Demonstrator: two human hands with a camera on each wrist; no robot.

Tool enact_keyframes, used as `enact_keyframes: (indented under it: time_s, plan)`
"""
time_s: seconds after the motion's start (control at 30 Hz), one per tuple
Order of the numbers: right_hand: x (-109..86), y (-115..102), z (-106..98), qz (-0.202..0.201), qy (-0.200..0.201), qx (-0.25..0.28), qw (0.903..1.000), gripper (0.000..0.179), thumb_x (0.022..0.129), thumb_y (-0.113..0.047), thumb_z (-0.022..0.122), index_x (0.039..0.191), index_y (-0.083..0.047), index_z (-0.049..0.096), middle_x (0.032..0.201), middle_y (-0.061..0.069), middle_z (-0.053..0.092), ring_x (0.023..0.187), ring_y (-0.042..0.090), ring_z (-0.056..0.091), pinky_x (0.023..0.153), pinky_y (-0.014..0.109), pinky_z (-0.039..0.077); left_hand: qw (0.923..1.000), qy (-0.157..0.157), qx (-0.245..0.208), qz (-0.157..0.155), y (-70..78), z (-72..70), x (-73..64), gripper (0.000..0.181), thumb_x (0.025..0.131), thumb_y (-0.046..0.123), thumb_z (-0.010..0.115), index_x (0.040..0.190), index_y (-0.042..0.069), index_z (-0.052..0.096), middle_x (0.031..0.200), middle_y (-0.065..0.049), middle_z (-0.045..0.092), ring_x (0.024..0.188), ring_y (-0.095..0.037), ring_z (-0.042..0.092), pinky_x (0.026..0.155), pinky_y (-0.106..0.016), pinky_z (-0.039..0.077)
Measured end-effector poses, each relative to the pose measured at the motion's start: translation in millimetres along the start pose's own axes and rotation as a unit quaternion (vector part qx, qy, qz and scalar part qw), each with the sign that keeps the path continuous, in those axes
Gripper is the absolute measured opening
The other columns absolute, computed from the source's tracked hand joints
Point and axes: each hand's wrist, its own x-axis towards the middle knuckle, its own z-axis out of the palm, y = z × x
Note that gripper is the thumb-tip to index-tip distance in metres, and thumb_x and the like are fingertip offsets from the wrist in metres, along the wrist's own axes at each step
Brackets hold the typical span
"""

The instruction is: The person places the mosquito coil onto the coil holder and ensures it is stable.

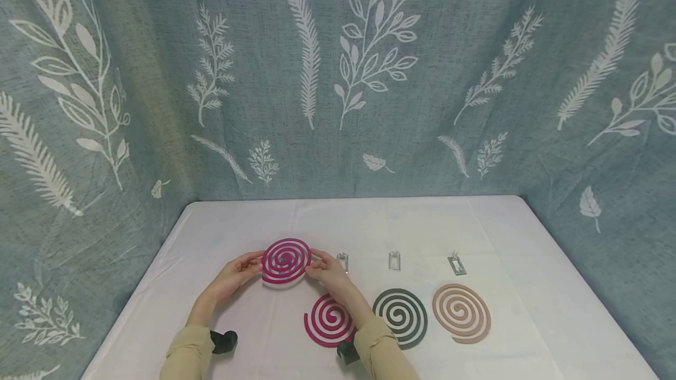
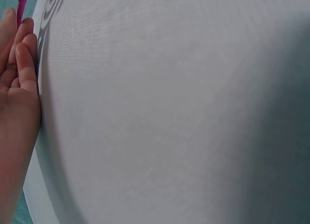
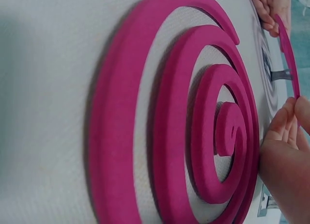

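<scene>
Both hands hold a magenta mosquito coil (image 1: 286,260) between them, a little above the table and tilted. My left hand (image 1: 232,277) pinches its left rim; only a sliver of the coil (image 2: 21,6) shows in the left wrist view. At the opposite rim, the thumb and fingers of my right hand (image 1: 330,274) grip it. The right wrist view shows the held coil (image 3: 289,54) edge-on, with a small metal stand (image 3: 281,75) at its underside. A second magenta coil (image 1: 331,318) lies flat below my right forearm, which partly covers it.
To the right lie a dark green coil (image 1: 399,316) and a brown coil (image 1: 461,313). Behind them are small metal stands, one in the middle (image 1: 394,261) and one at the right (image 1: 457,264); another (image 1: 343,261) is partly behind my right hand. A leaf-patterned curtain (image 1: 338,75) surrounds the white table (image 1: 528,321).
</scene>
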Motion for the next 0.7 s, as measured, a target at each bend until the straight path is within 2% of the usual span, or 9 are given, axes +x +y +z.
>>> enact_keyframes:
  time_s: [0.13,0.33,0.57,0.7]
  plan:
    - [1.4,1.1,0.5,0.002,0.002,0.0,1.0,0.053,0.09,-0.005,0.061,0.139,-0.002,0.044,0.084,-0.004,0.056,0.079,0.007,0.052,0.077,0.02,0.044,1.0,0.0,0.009,0.004,0.7,0.0,0.0,0.054,0.096,0.024,0.056,0.139,-0.003,0.041,0.12,-0.015,0.053,0.097,0.0,0.049,0.083,-0.009,0.043]
    - [-0.2,-1.0,4.0,0.009,0.021,-0.028,0.9994,0.053,0.09,-0.008,0.062,0.139,-0.005,0.045,0.088,0.001,0.059,0.077,0.007,0.052,0.073,0.019,0.044,0.9997,0.015,0.018,-0.007,1.0,0.3,-0.7,0.052,0.097,0.026,0.054,0.14,0.0,0.041,0.115,-0.01,0.051,0.097,-0.004,0.046,0.082,-0.012,0.042]
    - [1.3,1.1,5.1,0.009,0.035,-0.047,0.9982,0.052,0.089,-0.01,0.064,0.138,-0.008,0.047,0.086,0.0,0.058,0.073,0.008,0.048,0.062,0.019,0.038,0.9993,0.021,0.026,-0.016,2.2,2.1,-1.0,0.052,0.097,0.026,0.053,0.14,0.0,0.041,0.116,-0.012,0.051,0.099,-0.008,0.046,0.082,-0.011,0.042]
    - [2.1,0.1,6.2,0.01,0.046,-0.062,0.9969,0.052,0.088,-0.011,0.065,0.137,-0.009,0.048,0.084,0.001,0.06,0.07,0.008,0.048,0.059,0.019,0.039,0.999,0.029,0.029,-0.02,3.4,3.2,-0.6,0.051,0.097,0.025,0.054,0.14,0.0,0.042,0.115,-0.012,0.052,0.1,-0.01,0.046,0.082,-0.011,0.042]
